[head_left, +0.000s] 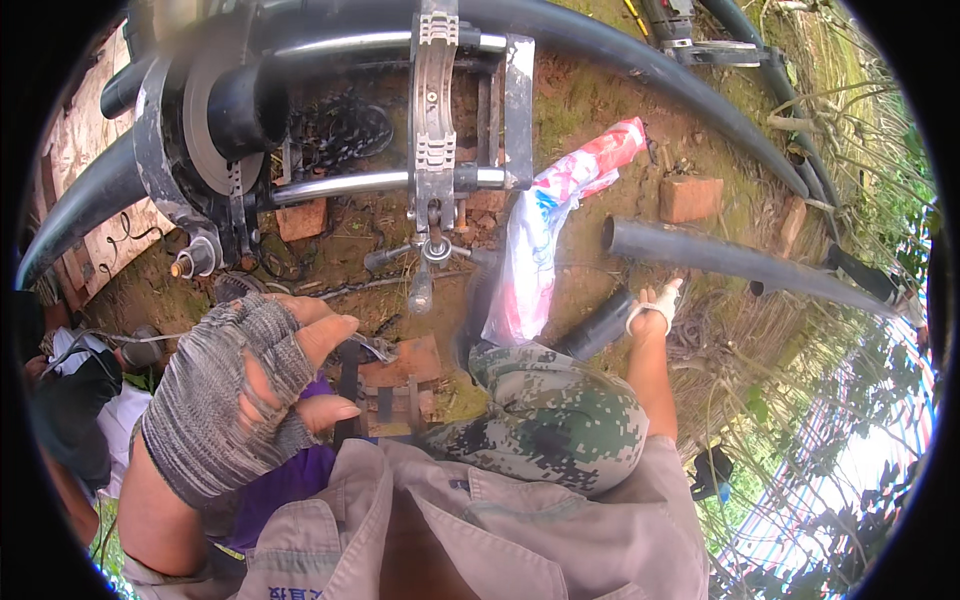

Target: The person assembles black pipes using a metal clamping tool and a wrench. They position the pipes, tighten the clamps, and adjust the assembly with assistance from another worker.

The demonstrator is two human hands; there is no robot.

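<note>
My left hand (240,390), in a grey knitted fingerless glove, is raised in front of my chest with the fingers loosely apart and nothing in it. My right hand (655,303), in a white glove, reaches past my camouflage-trousered knee (550,415) to the end of a short black pipe piece (598,327) on the ground. Whether it grips the piece is unclear. Just beyond it lies a long grey-black pipe (720,255) with its open end toward me.
A pipe-fusion clamp frame (435,130) with chrome rails holds a thick black pipe (640,60) over bare earth. A white, red and blue plastic bag (550,225) lies by it. Bricks (690,197) are scattered around. Dry grass and plants are at right.
</note>
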